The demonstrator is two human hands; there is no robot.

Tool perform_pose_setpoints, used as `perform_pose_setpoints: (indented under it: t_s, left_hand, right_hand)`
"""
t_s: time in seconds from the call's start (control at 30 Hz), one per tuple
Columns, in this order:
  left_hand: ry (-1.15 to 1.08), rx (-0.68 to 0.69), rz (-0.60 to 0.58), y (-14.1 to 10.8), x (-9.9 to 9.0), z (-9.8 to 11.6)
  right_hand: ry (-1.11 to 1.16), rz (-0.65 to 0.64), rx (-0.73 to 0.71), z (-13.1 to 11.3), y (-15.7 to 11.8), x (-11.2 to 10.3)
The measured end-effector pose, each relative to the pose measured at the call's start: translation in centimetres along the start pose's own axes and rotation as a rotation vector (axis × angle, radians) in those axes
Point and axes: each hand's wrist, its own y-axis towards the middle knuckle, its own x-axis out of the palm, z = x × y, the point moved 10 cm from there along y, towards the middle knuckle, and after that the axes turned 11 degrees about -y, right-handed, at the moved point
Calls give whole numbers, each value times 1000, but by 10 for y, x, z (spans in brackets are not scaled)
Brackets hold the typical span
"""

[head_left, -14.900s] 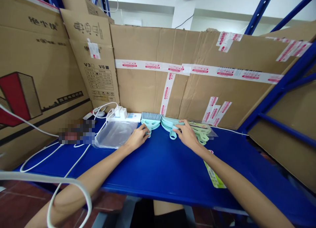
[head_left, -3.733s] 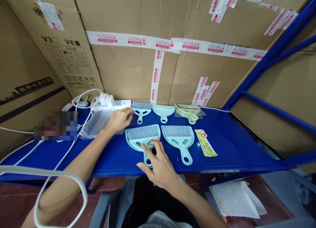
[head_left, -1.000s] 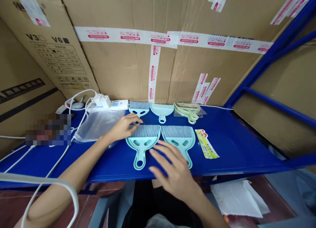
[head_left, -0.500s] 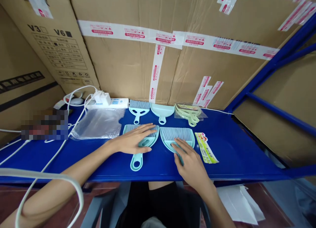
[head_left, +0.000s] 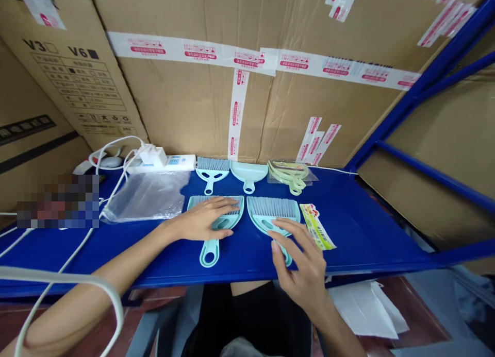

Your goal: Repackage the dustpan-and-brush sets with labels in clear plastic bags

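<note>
Palm down, my left hand (head_left: 204, 218) lies flat over a light-blue brush nested in a dustpan (head_left: 210, 251), with its fingers across the grey bristles. Beside it is a second light-blue brush and dustpan (head_left: 274, 208), also nested, bristles facing away from me. My right hand (head_left: 303, 259) hovers at its handle with fingers apart and slightly bent. The fingertips are close to the brush's lower edge; whether they touch it I cannot tell. A yellow-green printed card (head_left: 317, 227) lies to the right of this set.
Along the back are a loose brush (head_left: 211, 174), a bare dustpan (head_left: 249, 175) and a bagged pale-green set (head_left: 290, 176). Clear plastic bags (head_left: 149, 194) lie left, near a power strip (head_left: 181, 163). White cables cross the left side; cardboard (head_left: 193, 104) walls the blue table (head_left: 367, 228).
My right hand has lifted off the right brush's head and drawn back toward me, uncovering more of the handle. My left hand stays on its set. The view has shifted slightly.
</note>
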Motion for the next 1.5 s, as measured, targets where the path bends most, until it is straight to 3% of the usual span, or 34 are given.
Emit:
perform_pose_setpoints:
  t_s: [0.07, 0.13, 0.2, 0.3, 0.37, 0.43, 0.6, 0.73, 0.93, 1.2, 1.37, 1.5]
  left_hand:
    - [3, 5, 7, 0, -1, 1]
    - [6, 11, 12, 0, -2, 2]
    - [8, 24, 21, 0, -4, 5]
    - [-8, 58, 57, 0, -9, 12]
    - [-18, 87, 95, 0, -15, 16]
    - [-11, 111, 144, -1, -24, 20]
    - [72, 124, 280, -5, -46, 19]
    - [166, 112, 304, -6, -49, 15]
    - [239, 113, 286, -5, -42, 13]
    - [276, 128, 288, -6, -42, 13]
    - [269, 112, 279, -5, -42, 11]
    - [232, 91, 282, -5, -43, 9]
  right_hand:
    - [-57, 73, 54, 21, 1, -16]
    - [-189, 74, 195, 65, -3, -25]
    - [-364, -77, 404, 123, -14, -20]
    - [-502, -482, 623, 194, -46, 5]
    - [-555, -622, 681, 219, -61, 14]
    - [-557, -674, 700, 232, -66, 20]
    - [-394, -770, 753, 248, -64, 37]
    - [-295, -774, 759, 247, -53, 39]
    - [-296, -657, 795, 243, -44, 26]
    - [-344, -509, 720, 243, -33, 11]
    - [-337, -506, 728, 245, -35, 5]
    - [-297, -356, 709, 238, -28, -14]
